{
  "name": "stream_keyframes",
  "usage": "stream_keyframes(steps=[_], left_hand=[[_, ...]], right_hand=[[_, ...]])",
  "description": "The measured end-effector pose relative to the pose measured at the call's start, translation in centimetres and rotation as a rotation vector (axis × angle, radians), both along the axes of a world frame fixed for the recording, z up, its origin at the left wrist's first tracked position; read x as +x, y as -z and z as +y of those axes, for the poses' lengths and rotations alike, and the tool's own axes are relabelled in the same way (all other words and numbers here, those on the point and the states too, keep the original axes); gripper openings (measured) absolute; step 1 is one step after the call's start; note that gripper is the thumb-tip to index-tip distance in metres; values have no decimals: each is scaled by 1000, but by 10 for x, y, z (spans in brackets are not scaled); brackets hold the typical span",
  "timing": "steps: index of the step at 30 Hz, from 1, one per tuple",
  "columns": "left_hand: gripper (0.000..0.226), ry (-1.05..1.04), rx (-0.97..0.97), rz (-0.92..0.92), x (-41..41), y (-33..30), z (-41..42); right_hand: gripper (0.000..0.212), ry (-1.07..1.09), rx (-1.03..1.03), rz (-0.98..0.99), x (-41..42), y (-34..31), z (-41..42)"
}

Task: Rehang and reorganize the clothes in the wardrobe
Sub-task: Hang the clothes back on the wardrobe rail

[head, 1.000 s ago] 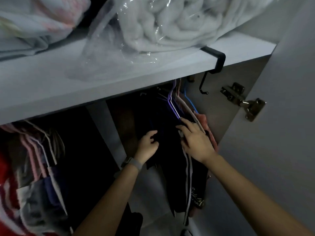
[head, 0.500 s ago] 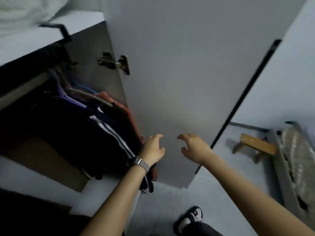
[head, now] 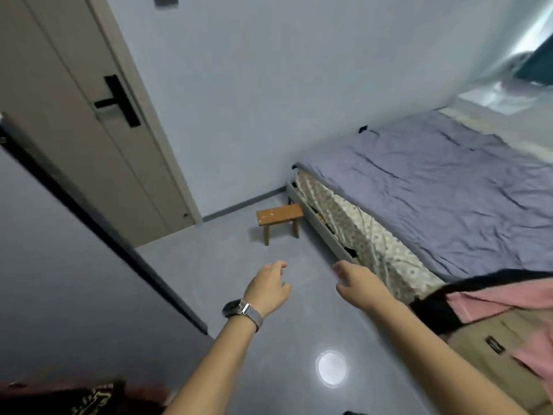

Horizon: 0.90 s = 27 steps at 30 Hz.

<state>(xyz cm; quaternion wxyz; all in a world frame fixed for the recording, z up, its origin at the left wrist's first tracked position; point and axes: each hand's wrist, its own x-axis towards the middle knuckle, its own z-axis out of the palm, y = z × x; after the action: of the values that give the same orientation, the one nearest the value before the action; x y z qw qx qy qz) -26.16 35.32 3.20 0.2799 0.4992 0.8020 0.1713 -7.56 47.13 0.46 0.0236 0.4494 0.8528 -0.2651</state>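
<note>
Both hands out in front over the floor, holding nothing. Left hand (head: pixel 267 287), the one with the metal mesh watch (head: pixel 242 310), loosely curled fingers, relaxed. Right hand (head: pixel 356 284) about the same, fingers slack and a bit spread, thumb sticking out.

Clothes to sort: a heap on the near corner of the bed (head: pixel 449 187), far right. Pink top (head: pixel 490 298), something black (head: pixel 431 307) with a thick rolled edge, and a beige piece (head: pixel 508 342) with a small dark tag. All soft, floppy, light stuff by the look of it, nothing fragile. Probably best grabbed at the shoulders or collar so it hangs straight for a hanger; pinching mid-fabric likely just drags the whole pile along. Black one looks heavier and thicker, maybe knit.

Rest of the room: smooth glossy grey floor (head: pixel 299 339) with a lamp reflection, small wooden stool (head: pixel 279 215) by the bed frame, wrinkled lavender sheet over a patterned mattress side, flat white wardrobe door (head: pixel 59 280) on the left with a dark edge. Wardrobe inside not in shot.
</note>
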Motion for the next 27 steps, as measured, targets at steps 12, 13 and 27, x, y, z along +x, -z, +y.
stream_keyframes(steps=[12,13,27], left_hand=[[41,359,-55,-178,227,34,222],[40,388,-55,-180,237,36,236],[40,976,-79,-209,421,61,422]], right_hand=[[39,676,-52,112,289,22,117],[38,747,-59,131,304,24,121],[24,1471,-91,201,446,41,127]])
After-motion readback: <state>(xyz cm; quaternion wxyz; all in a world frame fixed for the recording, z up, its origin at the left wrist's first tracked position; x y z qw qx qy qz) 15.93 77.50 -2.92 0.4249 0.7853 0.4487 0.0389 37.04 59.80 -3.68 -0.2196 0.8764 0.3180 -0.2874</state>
